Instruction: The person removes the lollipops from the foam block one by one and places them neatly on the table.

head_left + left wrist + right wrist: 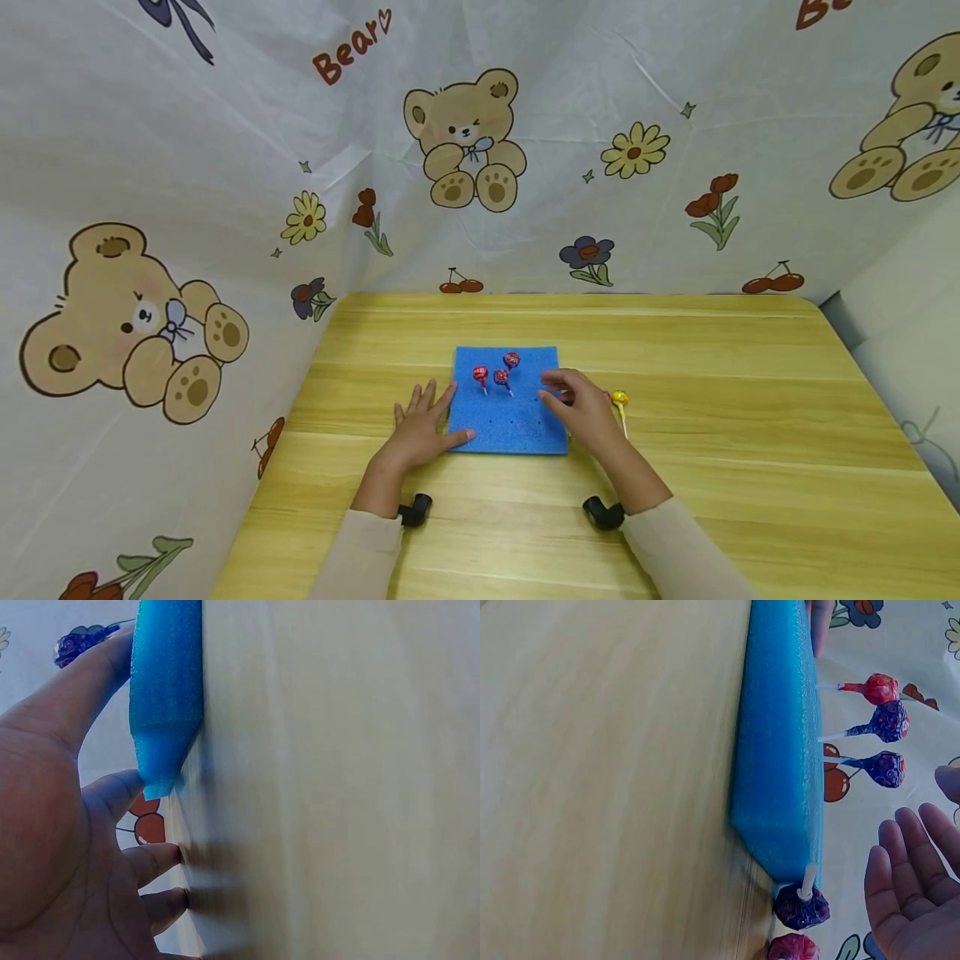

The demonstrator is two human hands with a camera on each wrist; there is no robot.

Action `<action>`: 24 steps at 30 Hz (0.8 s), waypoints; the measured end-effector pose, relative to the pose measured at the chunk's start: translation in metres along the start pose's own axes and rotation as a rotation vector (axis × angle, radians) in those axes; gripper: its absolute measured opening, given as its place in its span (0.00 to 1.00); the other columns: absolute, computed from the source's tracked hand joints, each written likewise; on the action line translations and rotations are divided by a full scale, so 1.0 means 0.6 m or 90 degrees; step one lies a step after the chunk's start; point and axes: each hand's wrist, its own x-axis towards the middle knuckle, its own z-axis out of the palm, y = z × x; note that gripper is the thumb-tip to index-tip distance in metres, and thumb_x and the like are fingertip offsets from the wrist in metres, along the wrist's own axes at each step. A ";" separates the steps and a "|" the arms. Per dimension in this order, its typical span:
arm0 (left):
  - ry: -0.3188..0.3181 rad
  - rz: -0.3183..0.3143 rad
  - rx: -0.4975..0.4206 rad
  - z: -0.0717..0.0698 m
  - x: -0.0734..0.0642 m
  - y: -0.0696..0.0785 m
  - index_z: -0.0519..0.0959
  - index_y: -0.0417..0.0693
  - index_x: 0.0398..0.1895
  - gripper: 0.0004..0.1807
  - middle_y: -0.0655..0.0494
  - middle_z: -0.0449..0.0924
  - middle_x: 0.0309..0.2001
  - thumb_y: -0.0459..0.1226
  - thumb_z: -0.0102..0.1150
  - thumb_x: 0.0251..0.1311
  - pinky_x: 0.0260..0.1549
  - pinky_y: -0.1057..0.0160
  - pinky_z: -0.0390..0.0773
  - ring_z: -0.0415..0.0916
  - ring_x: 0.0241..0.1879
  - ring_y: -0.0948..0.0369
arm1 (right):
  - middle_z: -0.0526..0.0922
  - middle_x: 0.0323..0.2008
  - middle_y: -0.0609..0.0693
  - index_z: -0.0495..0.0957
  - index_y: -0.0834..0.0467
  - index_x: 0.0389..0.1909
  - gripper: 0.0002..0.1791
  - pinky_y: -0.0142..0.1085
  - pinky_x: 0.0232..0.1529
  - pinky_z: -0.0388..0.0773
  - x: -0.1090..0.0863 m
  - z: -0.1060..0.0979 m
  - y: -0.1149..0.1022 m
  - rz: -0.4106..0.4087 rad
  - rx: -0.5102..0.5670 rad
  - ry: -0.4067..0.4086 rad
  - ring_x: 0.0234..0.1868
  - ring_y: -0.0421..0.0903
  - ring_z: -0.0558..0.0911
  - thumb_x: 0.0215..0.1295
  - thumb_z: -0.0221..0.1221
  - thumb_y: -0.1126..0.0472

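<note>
Three wrapped lollipops stand with their sticks in a blue foam block (510, 429): a red lollipop (481, 374) and two purple ones, the nearer purple lollipop (501, 377) and the farther purple lollipop (512, 360). My left hand (415, 437) lies spread at the block's left side, its thumb on the foam and other fingertips on the table. Above the block's right edge hovers my right hand (588, 412), fingers loosely bent; in the right wrist view its palm (922, 922) holds nothing.
Right of the block lie a yellow lollipop (619, 398), a loose purple lollipop (802, 906) and a pinkish-red lollipop (793, 948), partly hidden by my right hand in the head view. A bear-printed cloth (540, 242) hangs behind the wooden table (750, 417).
</note>
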 end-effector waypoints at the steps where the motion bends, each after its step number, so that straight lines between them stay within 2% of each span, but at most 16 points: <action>1: 0.000 0.000 -0.001 0.000 0.000 0.000 0.49 0.65 0.82 0.52 0.43 0.39 0.83 0.66 0.60 0.59 0.70 0.24 0.30 0.29 0.82 0.39 | 0.84 0.54 0.55 0.79 0.60 0.59 0.20 0.49 0.57 0.81 0.001 0.001 -0.001 -0.004 0.002 -0.003 0.54 0.53 0.83 0.69 0.64 0.58; 14: -0.001 -0.004 0.008 -0.002 0.002 0.002 0.49 0.65 0.82 0.52 0.43 0.38 0.83 0.67 0.60 0.59 0.71 0.24 0.30 0.29 0.82 0.40 | 0.84 0.54 0.54 0.79 0.61 0.59 0.20 0.49 0.57 0.81 0.016 0.027 -0.008 -0.030 0.005 -0.024 0.53 0.52 0.83 0.70 0.64 0.58; 24: -0.011 -0.013 0.007 -0.002 0.001 0.004 0.48 0.66 0.82 0.53 0.44 0.37 0.83 0.67 0.60 0.59 0.71 0.24 0.30 0.28 0.82 0.40 | 0.84 0.54 0.53 0.80 0.56 0.59 0.19 0.47 0.55 0.82 0.028 0.054 -0.021 -0.020 -0.002 -0.026 0.52 0.51 0.83 0.69 0.64 0.57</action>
